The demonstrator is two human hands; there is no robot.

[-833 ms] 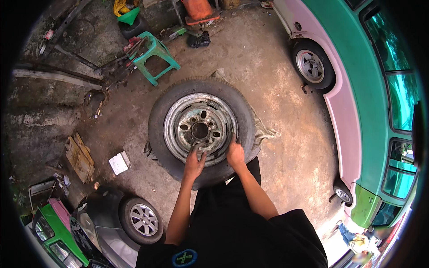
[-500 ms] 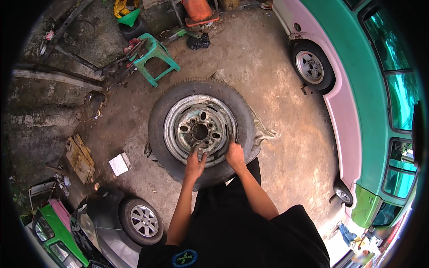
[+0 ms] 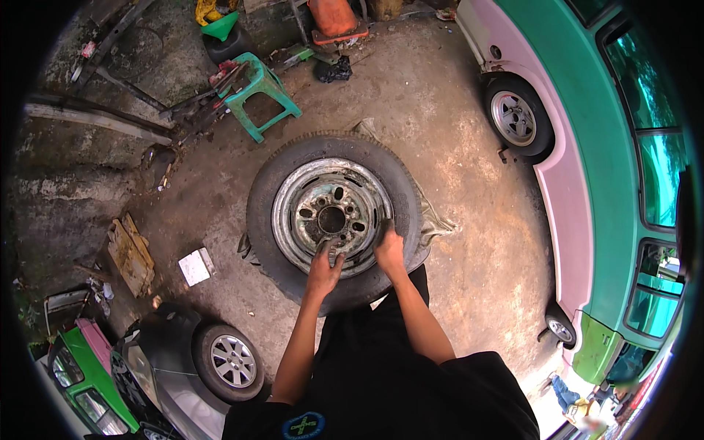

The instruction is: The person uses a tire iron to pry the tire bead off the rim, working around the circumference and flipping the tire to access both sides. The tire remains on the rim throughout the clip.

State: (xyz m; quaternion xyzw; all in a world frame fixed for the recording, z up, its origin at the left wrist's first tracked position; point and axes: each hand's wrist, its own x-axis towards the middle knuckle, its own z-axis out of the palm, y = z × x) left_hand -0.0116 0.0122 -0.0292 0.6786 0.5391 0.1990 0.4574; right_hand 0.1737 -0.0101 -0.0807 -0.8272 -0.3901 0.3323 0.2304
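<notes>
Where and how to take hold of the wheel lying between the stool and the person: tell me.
Probably by the outer edge of the tyre, from left and right at once. The wheel faces up, its left and right edges are uncovered, and holding opposite sides of its round shape should balance it.

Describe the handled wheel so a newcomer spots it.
Find the green-and-pink van on the right. Left of it, the wheel lies face up under the left hand and right hand. Unlike the mounted wheels, it is loose, its rim scuffed.
</notes>
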